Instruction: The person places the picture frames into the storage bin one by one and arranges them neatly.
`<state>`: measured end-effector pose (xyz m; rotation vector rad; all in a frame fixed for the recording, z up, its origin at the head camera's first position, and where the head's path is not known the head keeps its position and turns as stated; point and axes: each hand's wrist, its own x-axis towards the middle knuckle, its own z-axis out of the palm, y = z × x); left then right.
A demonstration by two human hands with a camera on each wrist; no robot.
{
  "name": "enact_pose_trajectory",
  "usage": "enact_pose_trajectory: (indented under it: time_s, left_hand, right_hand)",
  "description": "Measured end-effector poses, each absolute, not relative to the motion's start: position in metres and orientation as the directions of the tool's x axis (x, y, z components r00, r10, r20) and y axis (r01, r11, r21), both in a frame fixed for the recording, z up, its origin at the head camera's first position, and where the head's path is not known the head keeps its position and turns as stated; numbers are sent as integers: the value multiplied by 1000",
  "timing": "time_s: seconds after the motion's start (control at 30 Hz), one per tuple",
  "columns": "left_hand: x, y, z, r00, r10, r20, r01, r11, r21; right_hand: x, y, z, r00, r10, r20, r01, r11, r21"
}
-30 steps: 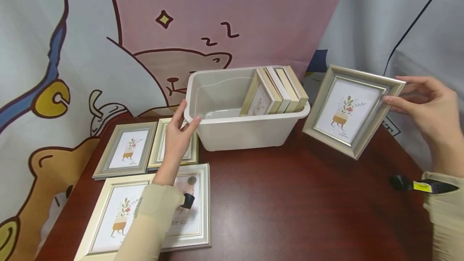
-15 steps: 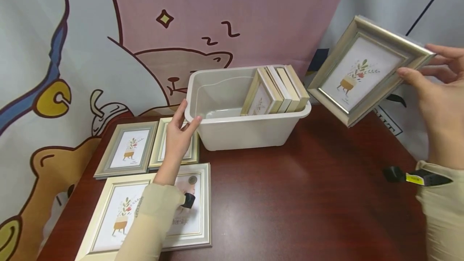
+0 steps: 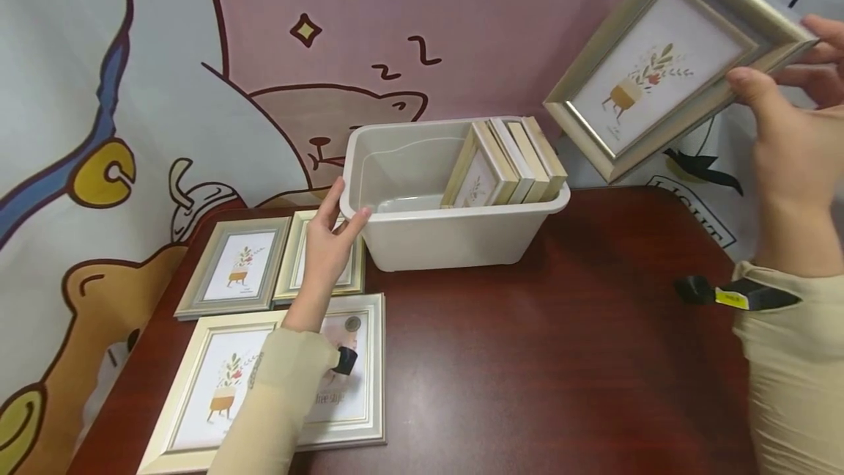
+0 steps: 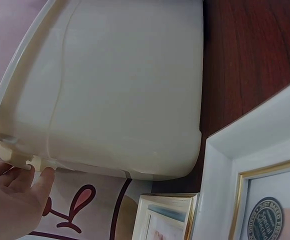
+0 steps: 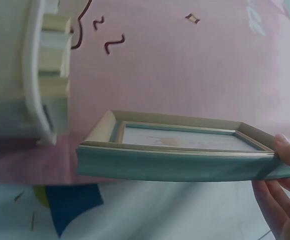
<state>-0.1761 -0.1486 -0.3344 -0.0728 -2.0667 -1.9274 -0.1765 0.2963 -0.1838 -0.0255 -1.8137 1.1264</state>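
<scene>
Frame (image 3: 649, 72) pinched near one corner, aloft right of the bin (image 3: 455, 240).
The right grip (image 3: 801, 105) has thumb and fingers clamped on the tilted frame's edge; the left grip (image 3: 330, 248) is clamped on the bin's left rim. With so little held, the frame could swivel or slip and drop; swung low towards the bin, its lower corner might knock the leaning frames (image 3: 501, 180) at the bin's right end.

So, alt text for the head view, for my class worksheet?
A right hand holds a tilted picture frame in the air; a left hand grips a bin where more frames stand. Other frames lie on the table.
</scene>
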Motion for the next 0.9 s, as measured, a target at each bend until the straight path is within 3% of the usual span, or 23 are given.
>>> enact_pose_trajectory:
  time_s: [0.27, 0.53, 0.9]
  left_hand:
    - [-176, -148, -333, -951, -179, 254, 240, 97, 966]
    - [-176, -150, -335, -950, -170, 263, 247, 113, 963]
    - [-176, -149, -336, -949, -176, 260, 245, 100, 964]
  right_hand:
    - [-186, 269, -169, -478, 464, 746, -634, 406, -659]
    - [-196, 237, -168, -407, 460, 789, -731, 354, -583]
    - [-204, 193, -170, -428, 446, 786, -809, 200, -553]
